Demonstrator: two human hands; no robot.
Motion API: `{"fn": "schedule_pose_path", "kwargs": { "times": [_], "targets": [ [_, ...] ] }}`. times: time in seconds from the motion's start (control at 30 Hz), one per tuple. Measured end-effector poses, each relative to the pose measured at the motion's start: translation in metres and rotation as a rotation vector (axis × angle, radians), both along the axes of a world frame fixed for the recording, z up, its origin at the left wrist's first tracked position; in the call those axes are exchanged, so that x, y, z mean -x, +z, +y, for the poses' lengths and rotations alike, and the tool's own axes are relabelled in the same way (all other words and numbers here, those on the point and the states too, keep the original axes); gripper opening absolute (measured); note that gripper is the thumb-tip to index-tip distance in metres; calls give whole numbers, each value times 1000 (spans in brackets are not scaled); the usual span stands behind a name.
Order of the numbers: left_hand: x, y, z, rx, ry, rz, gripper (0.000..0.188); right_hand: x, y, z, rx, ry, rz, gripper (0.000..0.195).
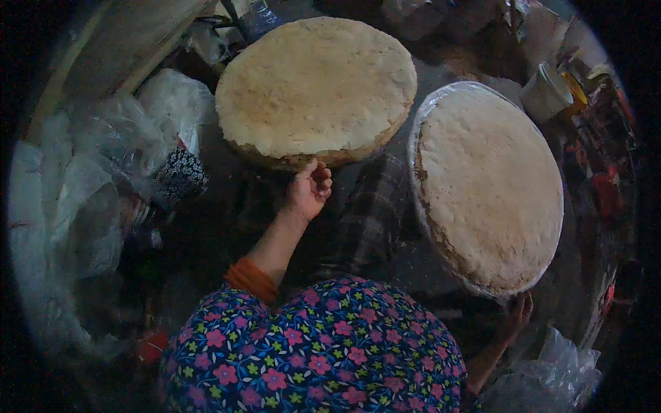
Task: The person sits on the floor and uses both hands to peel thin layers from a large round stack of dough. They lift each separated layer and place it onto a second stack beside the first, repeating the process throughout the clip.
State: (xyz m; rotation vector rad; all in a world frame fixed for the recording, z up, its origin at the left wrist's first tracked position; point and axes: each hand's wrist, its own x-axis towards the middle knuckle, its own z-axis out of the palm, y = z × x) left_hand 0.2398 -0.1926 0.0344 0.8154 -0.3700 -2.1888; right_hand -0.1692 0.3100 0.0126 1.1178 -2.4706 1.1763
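Observation:
A large round slab with a pale, floury-looking top point(317, 88) lies ahead of me; its material is unclear. My left hand point(311, 190) is at its near edge, fingers curled, thumb side against the crumbly rim. A second round slab point(493, 191), similar and ringed by clear plastic film, is to the right and looks tilted. At the near edge of that one is my right hand point(518, 312), dim and partly hidden beneath, fingers up against the rim. Both hands appear to grip the slabs' edges.
Clear plastic bags point(129, 129) and white sacking point(36, 217) crowd the left side. A white bucket point(547, 93) stands at the upper right, past the second slab. More crumpled plastic point(550, 371) lies at the lower right. Dark checked cloth point(372, 206) shows between the slabs.

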Motion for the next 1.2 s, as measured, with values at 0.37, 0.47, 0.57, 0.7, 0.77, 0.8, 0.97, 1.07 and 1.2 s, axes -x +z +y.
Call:
{"fn": "schedule_pose_path", "kwargs": {
  "times": [0.37, 0.47, 0.57, 0.7, 0.77, 0.8, 0.97, 1.07, 1.2],
  "targets": [
    [93, 44, 60, 65, -296, 139, 30, 7, -22, -11, 501, -261, -699, 30],
    [93, 31, 58, 13, -288, 27, 28, -1, -19, -18, 541, -266, -658, 30],
    [85, 24, 48, -3, -238, -61, 26, -1, -23, -10, 534, -217, -614, 29],
    [65, 24, 37, 28, -164, -127, 25, -14, 1, -23, 469, -250, -652, 29],
    [61, 28, 34, 38, -144, -158, 24, -12, -2, -21, 411, -275, -621, 29],
    [59, 26, 37, 59, -126, -168, 23, -15, 3, -23, 376, -268, -599, 30],
    [45, 0, 23, 38, -51, -279, 24, -11, -5, -20, 327, -214, -630, 31],
    [35, -5, 14, 24, -14, -281, 24, -9, -8, -17, 307, -210, -640, 32],
    [28, -6, -8, 27, -10, -325, 28, -4, -16, -17, 325, -190, -688, 32]
  ]
}}
